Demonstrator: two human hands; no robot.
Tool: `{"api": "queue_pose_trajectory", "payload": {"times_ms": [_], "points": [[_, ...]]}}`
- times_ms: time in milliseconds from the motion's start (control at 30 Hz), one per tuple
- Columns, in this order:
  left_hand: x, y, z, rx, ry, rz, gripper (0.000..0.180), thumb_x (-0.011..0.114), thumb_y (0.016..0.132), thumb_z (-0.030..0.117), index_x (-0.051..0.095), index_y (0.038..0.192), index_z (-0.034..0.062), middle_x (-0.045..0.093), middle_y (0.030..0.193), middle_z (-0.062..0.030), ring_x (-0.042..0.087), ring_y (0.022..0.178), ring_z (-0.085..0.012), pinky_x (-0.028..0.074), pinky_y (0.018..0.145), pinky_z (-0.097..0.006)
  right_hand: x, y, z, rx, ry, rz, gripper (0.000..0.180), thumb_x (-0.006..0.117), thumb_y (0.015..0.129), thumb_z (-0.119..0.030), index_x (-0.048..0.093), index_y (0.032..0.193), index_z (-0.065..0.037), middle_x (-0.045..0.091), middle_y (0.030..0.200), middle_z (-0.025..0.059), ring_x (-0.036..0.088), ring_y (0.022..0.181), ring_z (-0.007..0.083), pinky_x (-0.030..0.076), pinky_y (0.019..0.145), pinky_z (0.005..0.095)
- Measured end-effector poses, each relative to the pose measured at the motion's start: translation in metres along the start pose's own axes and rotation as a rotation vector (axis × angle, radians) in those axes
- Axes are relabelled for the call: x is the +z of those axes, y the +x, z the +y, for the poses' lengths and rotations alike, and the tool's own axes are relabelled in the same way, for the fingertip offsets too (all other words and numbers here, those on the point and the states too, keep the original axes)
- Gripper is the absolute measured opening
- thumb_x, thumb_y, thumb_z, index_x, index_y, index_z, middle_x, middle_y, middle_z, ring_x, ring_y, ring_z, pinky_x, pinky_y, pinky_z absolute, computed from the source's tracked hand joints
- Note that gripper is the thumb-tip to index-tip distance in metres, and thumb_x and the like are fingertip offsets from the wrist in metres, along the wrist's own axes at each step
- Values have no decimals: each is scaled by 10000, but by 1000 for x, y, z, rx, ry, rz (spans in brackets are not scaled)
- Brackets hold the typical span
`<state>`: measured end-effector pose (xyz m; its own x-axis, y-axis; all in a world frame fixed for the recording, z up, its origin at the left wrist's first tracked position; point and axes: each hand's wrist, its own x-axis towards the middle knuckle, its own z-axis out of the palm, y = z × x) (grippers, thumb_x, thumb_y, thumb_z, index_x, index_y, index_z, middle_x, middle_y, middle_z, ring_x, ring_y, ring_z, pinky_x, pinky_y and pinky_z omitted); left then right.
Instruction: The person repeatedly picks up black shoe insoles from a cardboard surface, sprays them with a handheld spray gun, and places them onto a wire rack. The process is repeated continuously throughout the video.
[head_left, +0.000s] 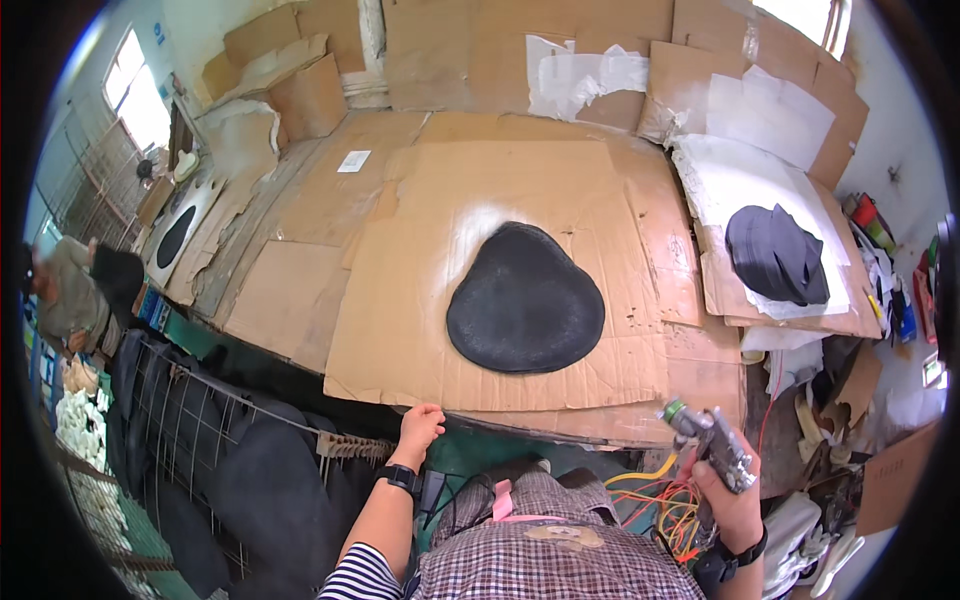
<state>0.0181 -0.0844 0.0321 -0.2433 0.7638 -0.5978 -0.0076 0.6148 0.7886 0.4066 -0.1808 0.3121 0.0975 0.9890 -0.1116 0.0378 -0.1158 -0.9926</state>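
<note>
My right hand [734,498] is wrapped round a metal spray gun [712,440] with a green-tipped nozzle. The gun is held at the lower right, in front of the table's near edge, its nozzle turned up and to the left. On the cardboard sheet [400,330] lies a black, rounded-triangular pad [526,300], flat and apart from both hands. White overspray marks the cardboard at the pad's upper left. My left hand [421,427] is closed by the sheet's front edge, with nothing visible in its fingers; whether it touches the edge I cannot tell.
A stack of black pieces [775,255] sits on a paper-covered board at the right. Tangled yellow and orange hoses [668,510] hang below the spray gun. Beside my left arm, a wire rack [190,440] holds several black pads. Another person [75,290] is at the far left.
</note>
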Motion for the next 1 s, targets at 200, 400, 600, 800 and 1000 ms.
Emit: {"api": "queue_pose_trajectory", "payload": {"times_ms": [200, 400, 600, 800, 1000], "points": [[-1, 0, -9, 26, 100, -6, 230, 607, 809, 91, 618, 1022, 6, 646, 832, -61, 600, 620, -126, 463, 546, -246, -32, -18, 2, -26, -170, 93, 468, 675, 833, -126, 497, 1228, 51, 602, 876, 42, 589, 756, 112, 489, 701, 252], [-9, 9, -25, 12, 96, 5, 227, 614, 789, 79, 626, 1003, 7, 638, 804, -55, 594, 588, -126, 457, 514, -251, -39, -35, 1, 162, -90, -115, 486, 688, 796, -35, 502, 1235, 57, 623, 913, 51, 586, 825, 101, 486, 740, 261], [7, 11, -19, -9, 109, -17, 239, 608, 801, 89, 619, 1026, 8, 649, 828, -62, 604, 601, -127, 461, 518, -247, -1, -7, 13, 62, 0, -115, 522, 697, 800, -39, 480, 1269, 36, 627, 933, 56, 588, 785, 100, 502, 696, 249], [10, 10, -19, -17, 145, -47, 255, 599, 831, 102, 601, 1067, 6, 667, 883, -77, 621, 642, -132, 481, 553, -237, 1, 18, 5, -60, -3, 71, 467, 674, 843, -86, 483, 1252, 33, 610, 971, 63, 592, 766, 111, 507, 691, 246], [3, 15, -22, -41, 117, -3, 223, 594, 820, 96, 613, 1028, 17, 652, 832, -59, 609, 619, -126, 468, 535, -239, -35, 0, 12, 14, -131, 32, 463, 682, 816, -62, 508, 1234, 37, 627, 937, 52, 584, 781, 97, 495, 711, 241]]}}
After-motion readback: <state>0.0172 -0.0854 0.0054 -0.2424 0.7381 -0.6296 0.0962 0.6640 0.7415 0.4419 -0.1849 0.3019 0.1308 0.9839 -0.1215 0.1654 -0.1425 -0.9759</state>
